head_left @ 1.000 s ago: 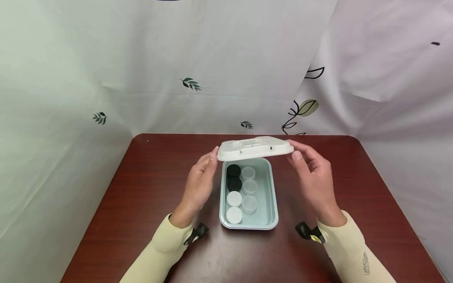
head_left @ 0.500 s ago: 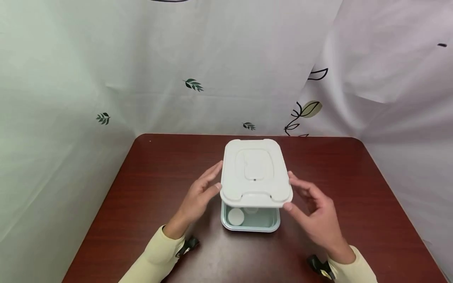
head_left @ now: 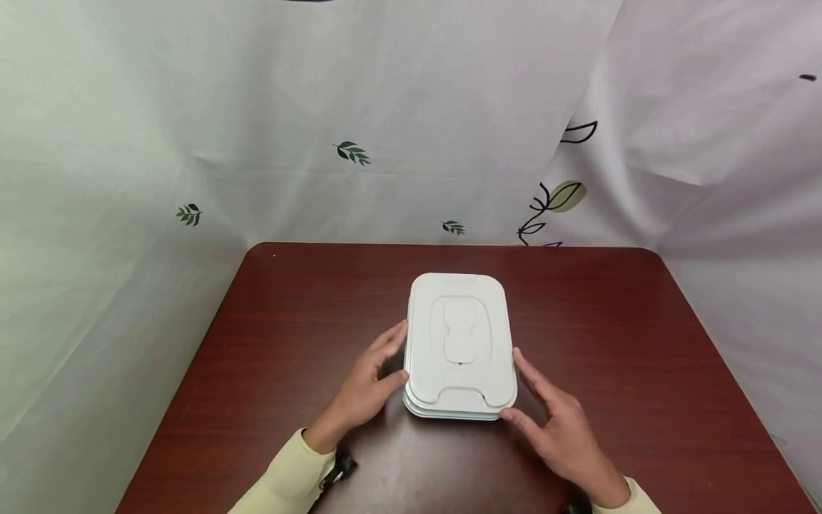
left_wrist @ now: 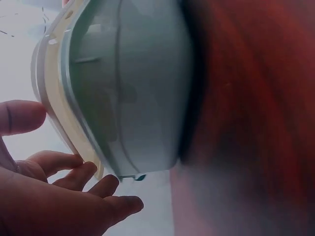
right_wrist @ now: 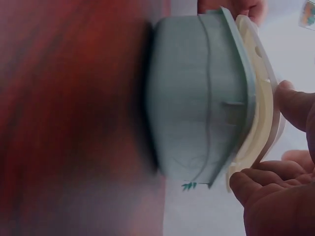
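Observation:
A white plastic lid (head_left: 459, 335) lies over a pale blue-green food box (left_wrist: 152, 93) on the table. In the wrist views, the lid's cream-coloured underside (right_wrist: 266, 110) shows beside the box's rim, and the lid looks slightly askew rather than pressed down. My left hand (head_left: 359, 392) holds the lid's left edge between thumb and fingers. On the opposite side, my right hand (head_left: 561, 432) holds the right edge, its thumb at the near corner. The lid now hides the inside of the box.
A dark red-brown wooden table (head_left: 308, 307) extends around the box on all sides. White cloth (head_left: 411, 107) with leaf prints hangs behind it and along both sides. A black strap device (head_left: 340, 467) sits at my left wrist.
The lid has come down and toward me from its raised, tilted position, covering the black, white and clear round-lidded pots in the box. Both hands have moved with it.

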Available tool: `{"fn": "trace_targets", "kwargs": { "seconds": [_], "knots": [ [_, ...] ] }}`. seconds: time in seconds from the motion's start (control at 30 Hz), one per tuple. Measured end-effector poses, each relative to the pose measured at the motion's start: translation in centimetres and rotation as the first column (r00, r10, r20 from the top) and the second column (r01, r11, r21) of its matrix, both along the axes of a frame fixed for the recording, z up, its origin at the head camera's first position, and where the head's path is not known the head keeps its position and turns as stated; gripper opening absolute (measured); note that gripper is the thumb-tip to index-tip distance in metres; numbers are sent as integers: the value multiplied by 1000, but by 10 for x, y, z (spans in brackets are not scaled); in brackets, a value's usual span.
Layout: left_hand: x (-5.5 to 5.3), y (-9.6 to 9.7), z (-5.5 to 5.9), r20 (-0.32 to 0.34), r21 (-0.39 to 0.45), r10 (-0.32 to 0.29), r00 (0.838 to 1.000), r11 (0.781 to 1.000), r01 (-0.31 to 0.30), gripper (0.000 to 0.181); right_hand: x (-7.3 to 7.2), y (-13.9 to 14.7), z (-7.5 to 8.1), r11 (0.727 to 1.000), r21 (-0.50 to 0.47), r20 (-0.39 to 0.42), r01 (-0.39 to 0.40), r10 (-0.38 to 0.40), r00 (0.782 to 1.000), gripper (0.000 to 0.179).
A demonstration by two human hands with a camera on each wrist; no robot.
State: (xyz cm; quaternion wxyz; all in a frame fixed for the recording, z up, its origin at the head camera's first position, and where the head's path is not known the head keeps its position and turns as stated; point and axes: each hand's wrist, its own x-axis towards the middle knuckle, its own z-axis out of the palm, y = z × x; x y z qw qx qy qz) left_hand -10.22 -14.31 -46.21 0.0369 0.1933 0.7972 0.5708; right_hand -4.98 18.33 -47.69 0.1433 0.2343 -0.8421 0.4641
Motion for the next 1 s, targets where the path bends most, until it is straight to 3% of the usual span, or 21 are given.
{"fn": "trace_targets", "kwargs": {
  "seconds": [0.17, 0.37, 0.6, 0.87, 1.0],
  "knots": [
    [4, -3, -6, 64, -31, 29, 997, 999, -27, 76, 2, -4, -8, 997, 69, -54, 31, -28, 998, 93],
    [9, -5, -10, 129, -51, 58, 990, 997, -52, 76, 5, -6, -12, 996, 88, -54, 28, -23, 998, 91],
    [11, -6, -11, 141, -53, 74, 987, 996, -67, 76, 6, -5, -13, 994, 108, -58, 22, -16, 998, 90],
    [11, -5, -12, 141, -60, 85, 986, 995, -77, 75, 3, -3, -9, 979, 196, -121, 51, -28, 992, 88],
    [13, -3, -12, 137, -48, 89, 987, 995, -84, 74, 2, -3, -5, 971, 234, -115, 53, -27, 993, 88]
  ]
}}
